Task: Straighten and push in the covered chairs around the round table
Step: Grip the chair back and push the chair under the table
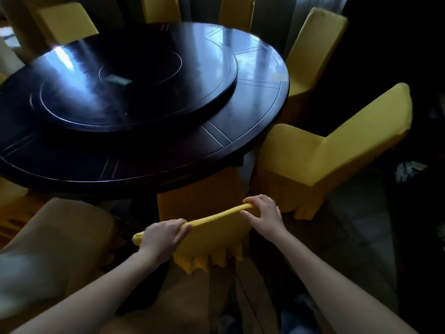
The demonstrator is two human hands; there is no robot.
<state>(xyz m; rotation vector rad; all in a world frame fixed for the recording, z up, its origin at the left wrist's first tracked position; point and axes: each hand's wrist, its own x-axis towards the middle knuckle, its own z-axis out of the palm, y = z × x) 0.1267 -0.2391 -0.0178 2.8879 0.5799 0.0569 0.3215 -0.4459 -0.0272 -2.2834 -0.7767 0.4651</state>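
Both hands (pixel 163 237) (pixel 263 210) grip chair back (pixel 214 227).

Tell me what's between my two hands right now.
In the head view, the yellow-covered top edge of the chair back spans from the left hand to the right hand; both hands grip it.

Both forearms were bare right up to the bottom edge of the view, with no sleeve or cuff showing. The left hand (pixel 161 238) and the right hand (pixel 263 214) wore no gloves, and no ring, watch or bracelet could be seen on either.
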